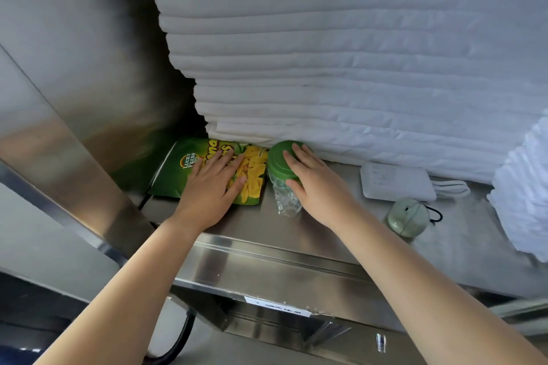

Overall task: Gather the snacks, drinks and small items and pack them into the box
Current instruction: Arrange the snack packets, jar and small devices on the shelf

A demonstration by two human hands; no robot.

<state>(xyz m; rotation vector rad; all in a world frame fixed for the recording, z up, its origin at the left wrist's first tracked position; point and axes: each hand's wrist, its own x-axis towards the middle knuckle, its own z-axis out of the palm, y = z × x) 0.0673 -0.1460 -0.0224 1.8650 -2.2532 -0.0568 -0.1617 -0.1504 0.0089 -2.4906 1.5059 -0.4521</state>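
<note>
Pressing flat on the green banana-chip bag [175, 172], the left grip [210, 190] lies wide, fingers straight across the pack at the back left of the steel bench [252, 231]. Right grip [317, 187] curls over the green-lidded cup [278, 163], thumb against its clear body. The cup lies on its side just beside the bag, lid up against the stack of white folded linen [326, 53]. Over to the right sit a white power bank [397, 181] and a pale green round gadget [407, 218], both untouched.

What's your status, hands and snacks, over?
Left hand flat on banana chips bag. Right hand grips green-lidded cup. Folded towel stack crowds both from behind. Box not in view.
</note>
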